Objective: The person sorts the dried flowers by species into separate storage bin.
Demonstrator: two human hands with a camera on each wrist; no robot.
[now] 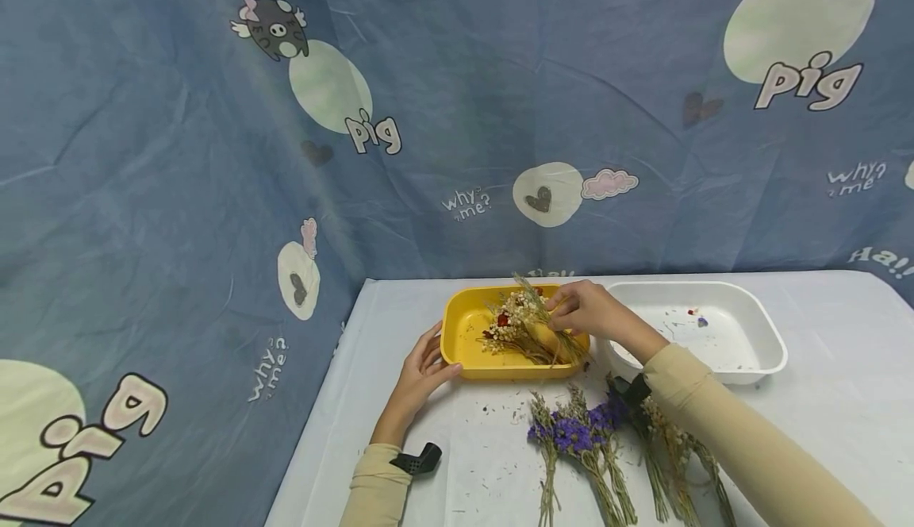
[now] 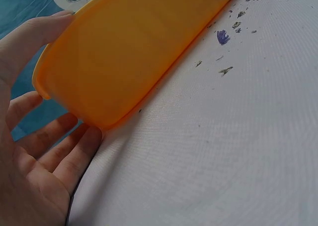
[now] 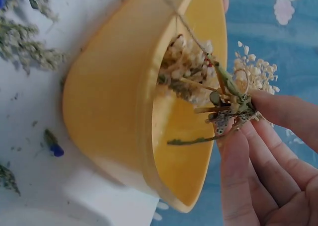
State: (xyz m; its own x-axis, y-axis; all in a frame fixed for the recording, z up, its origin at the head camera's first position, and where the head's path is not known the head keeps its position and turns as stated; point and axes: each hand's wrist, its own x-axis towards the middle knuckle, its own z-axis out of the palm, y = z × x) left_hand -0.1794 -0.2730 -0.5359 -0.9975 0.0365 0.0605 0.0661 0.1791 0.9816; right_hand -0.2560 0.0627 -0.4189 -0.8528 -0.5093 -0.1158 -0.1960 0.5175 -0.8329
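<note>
My left hand [image 1: 421, 370] holds the left end of a yellow plastic tray [image 1: 467, 330]. In the left wrist view its thumb lies against the tray's wall near the rim, and the fingertips touch the lower corner. Over the tray's right side, my right hand [image 1: 581, 309] pinches a small bunch of dried flowers [image 3: 236, 104] between thumb and fingers. Cut stem ends and small cream blossoms show there in the right wrist view. More dried flowers [image 1: 508, 321], cream with some red heads, lie in the tray, partly behind the held bunch.
A white tray [image 1: 717, 352] with a few petal scraps stands at the right. Nearer lie several dried bunches, some with purple flowers [image 1: 571, 433], partly under the right forearm. Plant crumbs dot the white-covered table [image 1: 478, 463]. A blue printed cloth [image 1: 443, 98] hangs behind.
</note>
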